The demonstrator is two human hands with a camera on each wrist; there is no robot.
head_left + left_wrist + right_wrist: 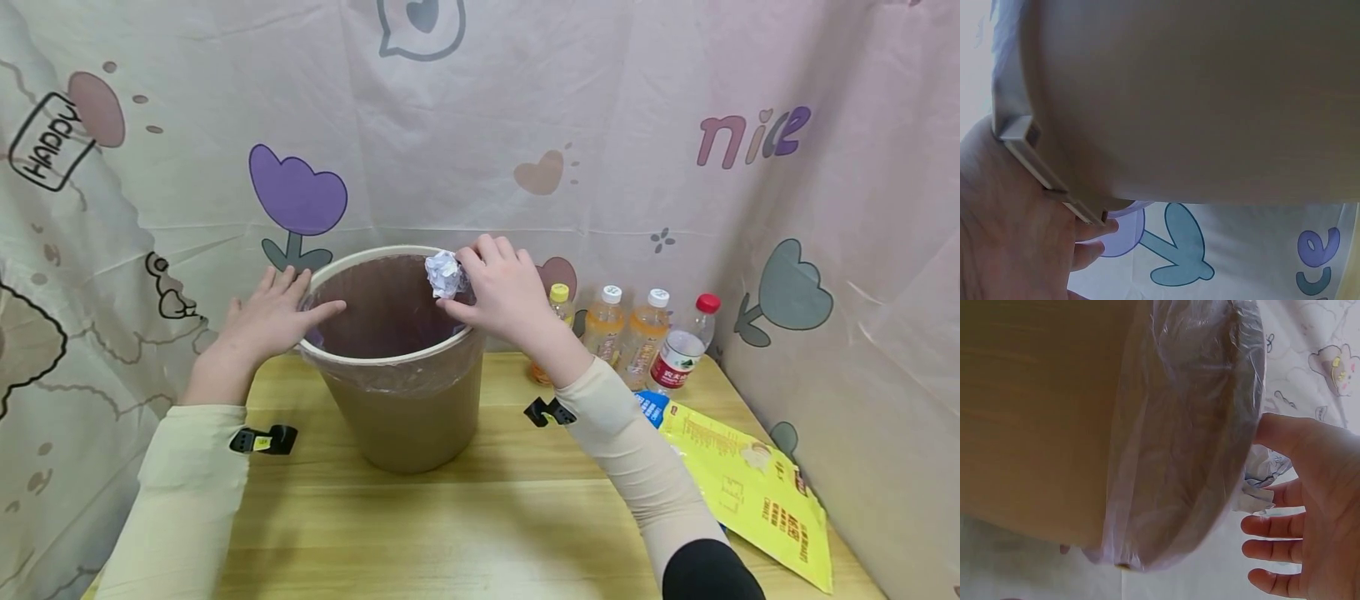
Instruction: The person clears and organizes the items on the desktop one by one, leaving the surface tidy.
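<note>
A brown trash bin (pixel 405 417) lined with a clear plastic bag (pixel 1172 437) stands upright on the wooden table. My left hand (pixel 264 321) lies at the left side of its rim, fingers spread and thumb reaching over the opening; in the left wrist view the palm (pixel 1010 212) is against the rim's edge. At the right side of the opening, my right hand (pixel 510 292) pinches a crumpled ball of white paper (pixel 444 274) between thumb and fingers. The right wrist view shows that paper (pixel 1260 481) partly hidden behind the bin's rim and the thumb.
Behind my right forearm stand several plastic bottles, among them a red-capped one (pixel 685 346) and two white-capped ones with orange contents. A yellow packet (pixel 750 483) lies flat along the table's right side. Patterned cloth (pixel 450 125) hangs close behind and on both sides.
</note>
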